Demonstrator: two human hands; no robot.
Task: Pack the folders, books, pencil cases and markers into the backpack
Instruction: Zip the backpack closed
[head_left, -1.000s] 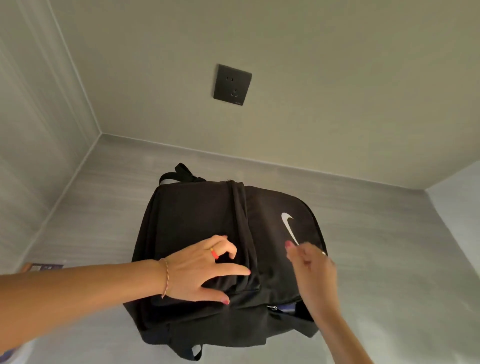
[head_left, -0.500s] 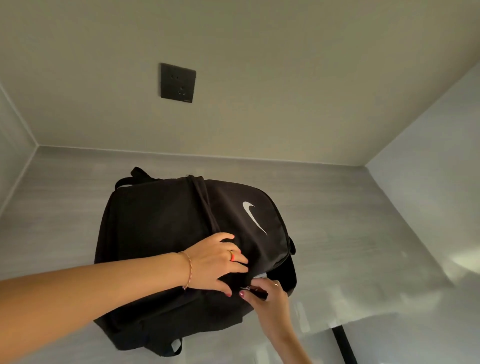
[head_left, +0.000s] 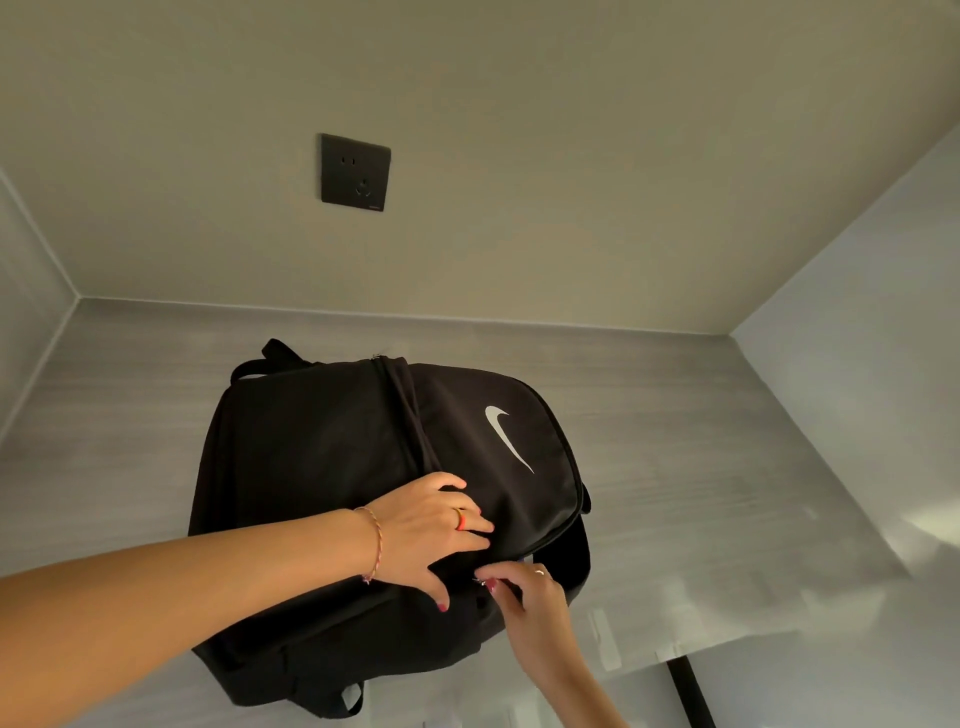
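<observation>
Since a second ago, both hands have closed in on the near edge of the backpack (head_left: 332, 467), which lies flat on the grey worktop (head_left: 701, 467); the left hand (head_left: 431, 530) presses it with fingers spread open; the right hand (head_left: 524, 592), just beside, pinches what looks like a zipper pull at the bag's front seam; a dark wall socket (head_left: 355, 172) sits above.

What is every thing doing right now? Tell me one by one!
Black fabric backpack: lying flat on the grey table, nearly zipped.
Left hand: pressing flat on the backpack.
Right hand: pinching the zipper pull.
Dark wall socket: nothing plugged in.
</observation>
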